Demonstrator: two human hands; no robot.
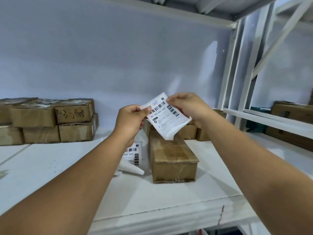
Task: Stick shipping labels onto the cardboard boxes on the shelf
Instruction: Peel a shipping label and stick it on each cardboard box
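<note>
A white shipping label (165, 116) with barcodes is held up above the shelf between both hands. My left hand (130, 120) pinches its upper left corner, and my right hand (188, 106) pinches its upper right edge. The label's lower end curls, and a backing sheet seems to be parting from it. Directly below sits a long taped cardboard box (171, 158) on the white shelf (67, 167). Smaller cardboard boxes (188, 131) stand behind it, partly hidden by my right arm.
More labels (133, 154) and a curled white backing sheet (131, 168) lie on the shelf left of the long box. A two-high stack of cardboard boxes (50, 119) fills the back left. White shelf uprights (237, 73) rise at right, with more boxes (291, 114) on the neighbouring shelf.
</note>
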